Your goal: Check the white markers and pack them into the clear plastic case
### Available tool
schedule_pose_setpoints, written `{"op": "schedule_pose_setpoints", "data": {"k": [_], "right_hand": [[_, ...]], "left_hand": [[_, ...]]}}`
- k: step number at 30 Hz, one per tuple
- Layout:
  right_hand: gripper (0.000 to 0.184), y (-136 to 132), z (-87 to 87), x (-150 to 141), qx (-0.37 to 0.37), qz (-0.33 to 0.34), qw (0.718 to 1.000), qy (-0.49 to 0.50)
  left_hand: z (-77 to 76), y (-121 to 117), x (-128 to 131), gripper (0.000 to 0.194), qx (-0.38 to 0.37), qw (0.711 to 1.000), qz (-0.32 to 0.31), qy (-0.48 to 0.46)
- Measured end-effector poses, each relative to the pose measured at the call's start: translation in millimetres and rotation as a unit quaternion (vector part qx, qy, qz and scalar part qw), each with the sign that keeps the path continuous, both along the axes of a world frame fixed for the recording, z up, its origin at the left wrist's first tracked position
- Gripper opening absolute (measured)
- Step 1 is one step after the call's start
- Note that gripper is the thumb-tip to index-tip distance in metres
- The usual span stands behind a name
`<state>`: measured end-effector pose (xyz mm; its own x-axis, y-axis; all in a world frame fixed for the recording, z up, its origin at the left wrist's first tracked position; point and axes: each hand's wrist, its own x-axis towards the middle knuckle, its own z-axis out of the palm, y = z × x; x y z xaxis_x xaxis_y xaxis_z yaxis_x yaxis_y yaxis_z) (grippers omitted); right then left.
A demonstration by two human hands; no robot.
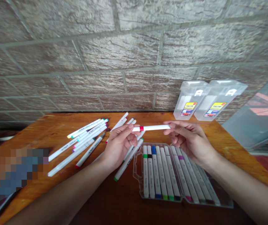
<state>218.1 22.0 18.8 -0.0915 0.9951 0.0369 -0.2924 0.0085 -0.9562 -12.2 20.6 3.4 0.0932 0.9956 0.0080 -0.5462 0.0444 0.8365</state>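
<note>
A white marker with a red band (154,127) is held level between both hands, above the far edge of a marker case. My left hand (120,143) pinches its left end near the red band. The right end sits between the thumb and fingers of my right hand (190,140). Below lies the open clear plastic case (137,165), with white markers (163,175) laid side by side in it, some with green, black, blue or purple bands. Just beside my left hand, a few loose markers (131,157) rest on the table, partly hidden by it.
A pile of loose white markers (84,137) is spread over the left of the wooden table (61,193). Two clear upright cases (188,100) with yellow labels stand at the back right, against the brick wall (129,50). A blurred-out patch (12,175) covers the left edge.
</note>
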Motion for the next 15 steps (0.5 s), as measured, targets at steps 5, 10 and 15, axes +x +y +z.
{"op": "schedule_pose_setpoints", "data": {"k": [5, 10, 15], "right_hand": [[0.024, 2.0, -0.5, 0.6, -0.019, 0.015, 0.999, 0.039], [0.02, 2.5, -0.2, 0.5, -0.025, 0.002, 0.998, 0.054], [0.023, 5.5, -1.1, 0.1, -0.039, -0.021, 0.997, 0.066]], "left_hand": [[-0.9, 0.3, -1.3, 0.016, -0.001, 1.0, -0.009, -0.023], [-2.1, -2.1, -2.9, 0.018, 0.014, 1.0, -0.018, -0.015], [-2.0, -4.3, -3.2, 0.021, 0.045, 0.998, -0.032, 0.019]]}}
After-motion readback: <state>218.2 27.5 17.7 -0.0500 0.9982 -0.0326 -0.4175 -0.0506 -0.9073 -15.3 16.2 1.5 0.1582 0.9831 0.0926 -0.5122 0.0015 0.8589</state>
